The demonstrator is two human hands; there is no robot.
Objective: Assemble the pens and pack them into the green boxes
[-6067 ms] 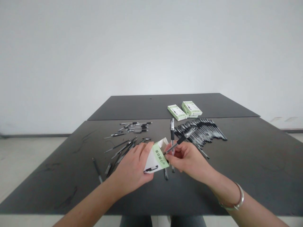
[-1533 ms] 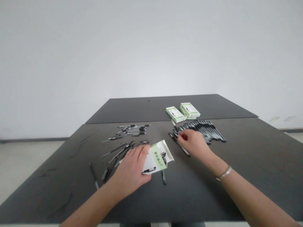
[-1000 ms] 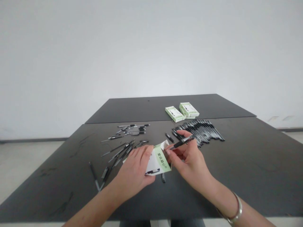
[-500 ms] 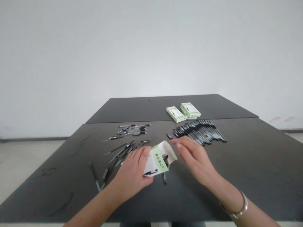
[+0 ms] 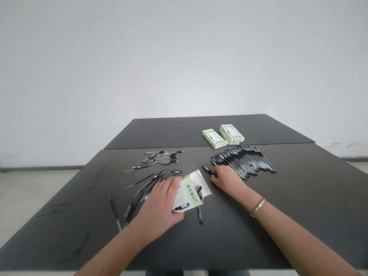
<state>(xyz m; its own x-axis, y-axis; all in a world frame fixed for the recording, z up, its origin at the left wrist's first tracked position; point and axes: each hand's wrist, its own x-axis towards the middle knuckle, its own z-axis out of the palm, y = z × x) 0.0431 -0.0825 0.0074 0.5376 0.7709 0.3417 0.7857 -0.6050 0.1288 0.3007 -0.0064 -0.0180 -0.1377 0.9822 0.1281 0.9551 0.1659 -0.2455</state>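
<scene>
From where I stand, the right hand (image 5: pixel 227 179) is down at the table (image 5: pixel 244 237), bent over a single pen (image 5: pixel 206 168). The pen lies on the near left side of a fan of pens (image 5: pixel 244 160). Its long axis runs aslant, from far left to near right; only the far-left end shows, past the fingertips, the rest being hidden by the hand. The right fingers are curled in close together; whether they pinch the pen or merely touch it, I cannot tell. Of the two hands, the right is plainly the nearer.

The left hand (image 5: pixel 159 199) is wrapped firmly around an open box (image 5: pixel 186 192), fingers over the far side, thumb on the near side. The box sits nearer the person than the pen and to its left, a gap between. Its mouth faces right, a dark end showing inside. The pen's axis and the box's do not line up.
</scene>
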